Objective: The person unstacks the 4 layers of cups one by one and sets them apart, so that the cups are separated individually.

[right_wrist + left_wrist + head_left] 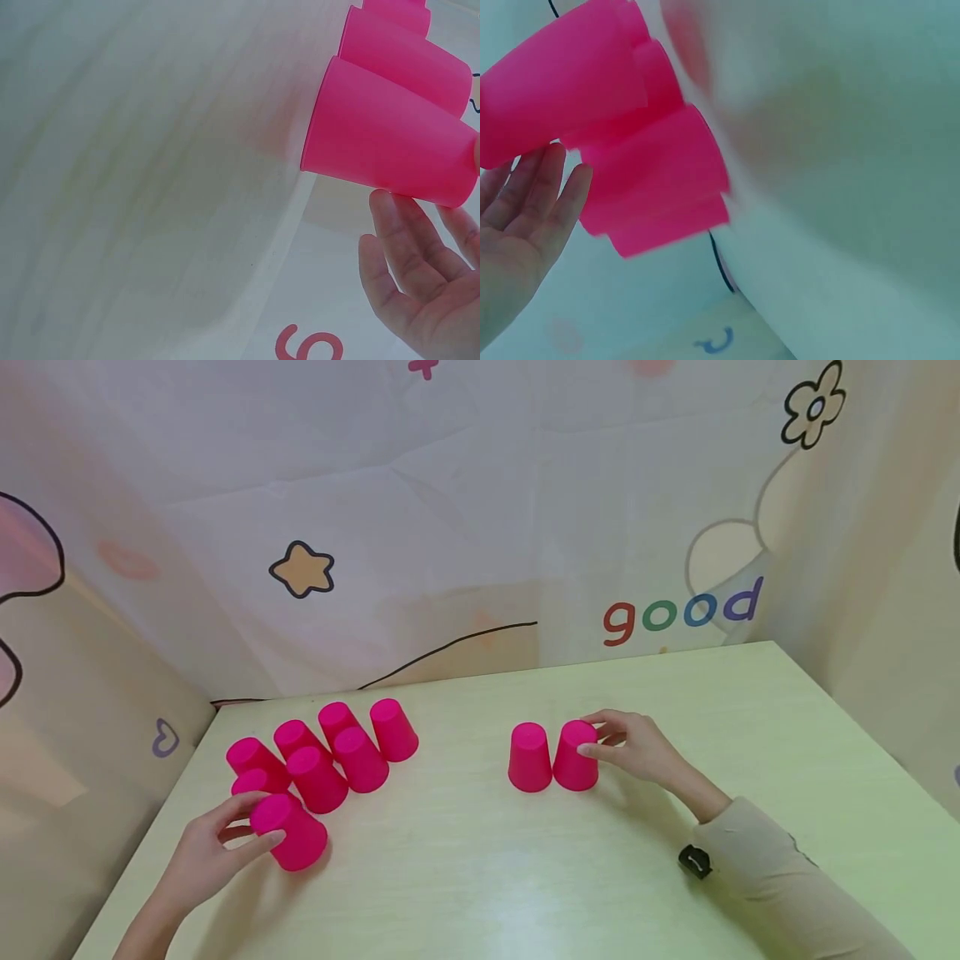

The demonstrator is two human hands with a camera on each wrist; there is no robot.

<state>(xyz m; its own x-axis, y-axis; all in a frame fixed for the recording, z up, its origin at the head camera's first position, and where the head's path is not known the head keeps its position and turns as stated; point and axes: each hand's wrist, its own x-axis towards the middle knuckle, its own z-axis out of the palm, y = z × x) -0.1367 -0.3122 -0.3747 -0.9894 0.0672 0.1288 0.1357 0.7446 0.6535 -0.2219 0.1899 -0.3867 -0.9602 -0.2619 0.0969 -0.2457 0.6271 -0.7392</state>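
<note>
My left hand (208, 853) pinches a bright pink plastic cup (300, 841) by its narrow top, thumb in front and fingers behind. That cup is upside down at the front of a group of several inverted pink cups (318, 781) on the left. In the left wrist view, the fingers (544, 180) lie along the side of the held cup (562, 82). On the right, my right hand (637, 747) grips another inverted pink cup (576, 768) near its top. A matching cup (529, 760) stands close beside it. The right wrist view shows the gripped cup (390, 135) rim-down at the tabletop.
The pale wooden table (465, 860) backs onto a printed cloth (450, 527), with cloth along both sides too. A small black object (695, 861) shows by the right sleeve (757, 852). A stretch of tabletop separates the left cup group from the right pair.
</note>
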